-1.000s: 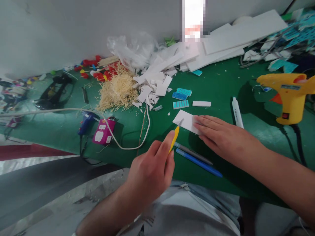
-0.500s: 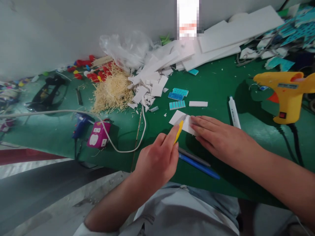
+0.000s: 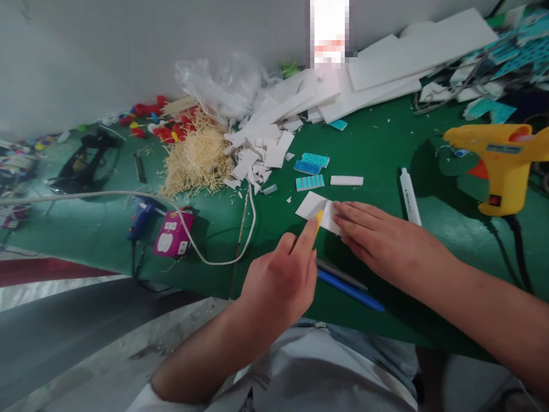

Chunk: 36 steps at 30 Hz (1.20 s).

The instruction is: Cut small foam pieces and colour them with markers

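My left hand (image 3: pixel 281 280) is closed round a yellow craft knife (image 3: pixel 319 222), index finger stretched along its top. Its blade rests on a small white foam board piece (image 3: pixel 309 205). My right hand (image 3: pixel 373 232) lies flat, fingers together and extended, pressing the right end of that piece to the table. Just beyond the piece lie a blue striped strip (image 3: pixel 310 182), a white strip (image 3: pixel 346 180) and two blue patterned pieces (image 3: pixel 315 160). A blue pen (image 3: pixel 351 290) and a dark grey stick-like tool (image 3: pixel 343 274) are beside my left hand.
A yellow glue gun (image 3: pixel 504 166) and white marker (image 3: pixel 410 197) are on the right. White scraps (image 3: pixel 261 151), straw-like sticks (image 3: pixel 195 154) and foam sheets (image 3: pixel 416 51) lie at the back. A white cable (image 3: pixel 214 263) loops near a purple power adapter (image 3: pixel 174 233).
My left hand and the knife have moved slightly forward and right along the white piece. The right hand stays in place on it.
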Motion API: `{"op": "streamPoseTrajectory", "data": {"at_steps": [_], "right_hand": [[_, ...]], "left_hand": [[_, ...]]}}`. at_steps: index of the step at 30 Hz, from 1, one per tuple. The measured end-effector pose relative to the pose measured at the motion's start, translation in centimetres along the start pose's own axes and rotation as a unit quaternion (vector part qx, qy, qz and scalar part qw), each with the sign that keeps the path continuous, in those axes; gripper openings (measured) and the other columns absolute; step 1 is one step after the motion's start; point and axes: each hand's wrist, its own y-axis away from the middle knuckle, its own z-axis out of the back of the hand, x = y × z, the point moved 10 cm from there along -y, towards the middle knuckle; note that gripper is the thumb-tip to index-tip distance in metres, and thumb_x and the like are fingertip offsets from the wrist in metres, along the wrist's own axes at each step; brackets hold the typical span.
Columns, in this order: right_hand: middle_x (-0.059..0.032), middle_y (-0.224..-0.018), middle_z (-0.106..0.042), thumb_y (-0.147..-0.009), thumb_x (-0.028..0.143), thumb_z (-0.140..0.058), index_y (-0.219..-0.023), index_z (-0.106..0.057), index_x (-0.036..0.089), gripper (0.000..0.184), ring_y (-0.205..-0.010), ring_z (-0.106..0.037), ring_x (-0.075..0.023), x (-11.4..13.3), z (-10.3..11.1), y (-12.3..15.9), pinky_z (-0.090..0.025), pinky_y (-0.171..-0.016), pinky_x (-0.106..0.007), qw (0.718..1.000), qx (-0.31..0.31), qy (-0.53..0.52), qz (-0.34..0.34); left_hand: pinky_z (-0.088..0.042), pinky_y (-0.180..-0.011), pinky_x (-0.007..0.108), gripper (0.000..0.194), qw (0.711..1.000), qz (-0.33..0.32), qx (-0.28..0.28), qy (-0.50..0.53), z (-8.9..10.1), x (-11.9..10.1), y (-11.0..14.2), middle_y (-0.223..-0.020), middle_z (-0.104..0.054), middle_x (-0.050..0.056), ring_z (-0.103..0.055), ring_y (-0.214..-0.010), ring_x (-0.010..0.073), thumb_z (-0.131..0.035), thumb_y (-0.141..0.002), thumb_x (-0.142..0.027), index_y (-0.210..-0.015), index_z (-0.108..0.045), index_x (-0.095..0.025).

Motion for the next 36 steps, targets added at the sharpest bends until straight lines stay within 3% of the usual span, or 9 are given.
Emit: {"op": "streamPoseTrajectory", "data": {"at_steps": [5, 8, 11, 15, 22, 29, 36], "right_hand": [[-0.0173, -0.141, -0.070, -0.107, 0.019, -0.040, -0.131, -0.073, 0.007, 0.043, -0.133, -0.067, -0.0272, -0.6, -1.0, 0.5, -0.060, -0.109, -0.043, 0.999, 0.017, -0.024, -0.028], [-0.0176, -0.147, -0.066, -0.107, 0.019, -0.039, -0.135, -0.071, 0.007, 0.044, -0.137, -0.063, -0.0278, -0.7, -1.5, 0.6, -0.058, -0.113, -0.046, 0.998, 0.033, -0.033, -0.037], [-0.0177, -0.146, -0.067, -0.107, 0.018, -0.038, -0.135, -0.071, 0.007, 0.045, -0.137, -0.064, -0.0272, -0.6, -1.5, 0.5, -0.057, -0.113, -0.044, 0.998, 0.033, -0.020, -0.041], [-0.0151, -0.143, -0.069, -0.107, 0.019, -0.037, -0.134, -0.073, 0.010, 0.046, -0.135, -0.066, -0.0254, -0.5, -1.5, 0.4, -0.058, -0.112, -0.043, 0.998, 0.036, -0.012, -0.043], [-0.0149, -0.142, -0.070, -0.107, 0.020, -0.038, -0.132, -0.074, 0.011, 0.045, -0.135, -0.065, -0.0240, -0.7, -1.7, 0.5, -0.057, -0.113, -0.041, 0.998, 0.037, -0.022, -0.050], [-0.0163, -0.135, -0.074, -0.106, 0.017, -0.040, -0.125, -0.076, 0.007, 0.042, -0.129, -0.069, -0.0237, -0.2, -0.8, 0.3, -0.059, -0.111, -0.038, 1.000, 0.006, -0.004, -0.027], [-0.0161, -0.137, -0.073, -0.106, 0.015, -0.037, -0.127, -0.076, 0.008, 0.045, -0.131, -0.068, -0.0228, 0.0, -1.1, 0.3, -0.058, -0.112, -0.040, 1.000, 0.011, 0.003, -0.020]], "left_hand": [[-0.065, -0.069, 0.031, 0.062, 0.997, 0.023, 0.062, -0.031, 0.2, -0.4, -0.3, -0.104, -0.070, 0.005, -0.076, -0.081, 0.0209, -0.046, -0.104, -0.021, -0.164, -0.037, -0.031], [-0.064, -0.066, 0.030, 0.059, 0.996, 0.020, 0.069, -0.049, 0.3, -0.6, -0.1, -0.100, -0.069, 0.006, -0.076, -0.078, 0.0203, -0.047, -0.102, -0.019, -0.161, -0.043, -0.025], [-0.060, -0.057, 0.025, 0.058, 0.997, -0.011, 0.029, -0.067, 0.6, -1.0, 0.5, -0.091, -0.068, 0.005, -0.073, -0.069, 0.0179, -0.048, -0.100, -0.018, -0.157, -0.048, -0.020], [-0.053, -0.047, 0.021, 0.054, 0.992, -0.071, -0.075, -0.078, 1.5, -1.5, 2.1, -0.080, -0.065, 0.002, -0.069, -0.058, 0.0143, -0.044, -0.098, -0.015, -0.152, -0.054, -0.015], [-0.048, -0.038, 0.024, 0.047, 0.972, -0.126, -0.184, -0.069, 2.7, -1.7, 4.9, -0.074, -0.062, -0.001, -0.062, -0.047, 0.0132, -0.041, -0.099, -0.010, -0.141, -0.059, -0.004], [-0.049, -0.039, 0.028, 0.043, 0.965, -0.135, -0.212, -0.070, 2.9, -1.7, 6.0, -0.075, -0.063, 0.000, -0.063, -0.047, 0.0147, -0.038, -0.101, -0.009, -0.139, -0.056, -0.002], [-0.050, -0.042, 0.025, 0.044, 0.975, -0.134, -0.178, -0.015, 2.8, -0.5, 6.6, -0.079, -0.065, -0.001, -0.066, -0.053, 0.0142, -0.037, -0.102, -0.012, -0.145, -0.049, -0.009]]}}
